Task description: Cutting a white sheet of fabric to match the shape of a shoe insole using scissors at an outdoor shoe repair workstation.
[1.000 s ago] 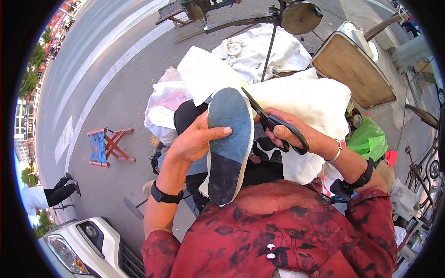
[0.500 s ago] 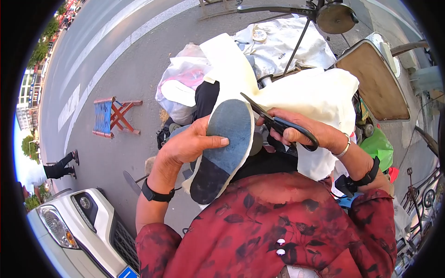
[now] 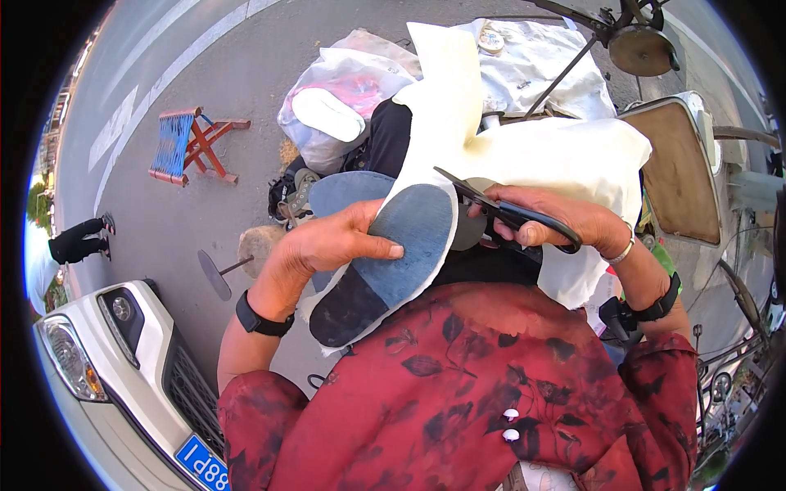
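A blue insole (image 3: 417,217) with a black heel patch lies against white sheet material whose edge sticks out around it. My left hand (image 3: 344,244) grips it, thumb on top and fingers hidden underneath. Closed round the black handles of a pair of scissors (image 3: 536,224), my right hand (image 3: 585,219) is to the right of the insole. One dark blade points up-left beside the insole's upper right edge; the other is not clearly visible. A cream-white sheet (image 3: 565,155) drapes behind both hands. Another blue sole-shaped piece (image 3: 337,191) shows behind my left hand.
Beyond the hands lie a plastic bag (image 3: 307,139) with a white insole (image 3: 327,114) on it, and a white cloth (image 3: 540,69). A folding stool (image 3: 190,149) and a white car (image 3: 123,360) are at left. A brown-topped board (image 3: 675,168) and a metal wheeled machine (image 3: 643,51) stand at right.
The view has shifted slightly. The insole has tilted, its heel end swinging left, and more of the second blue piece shows behind it. Both hands keep their holds.
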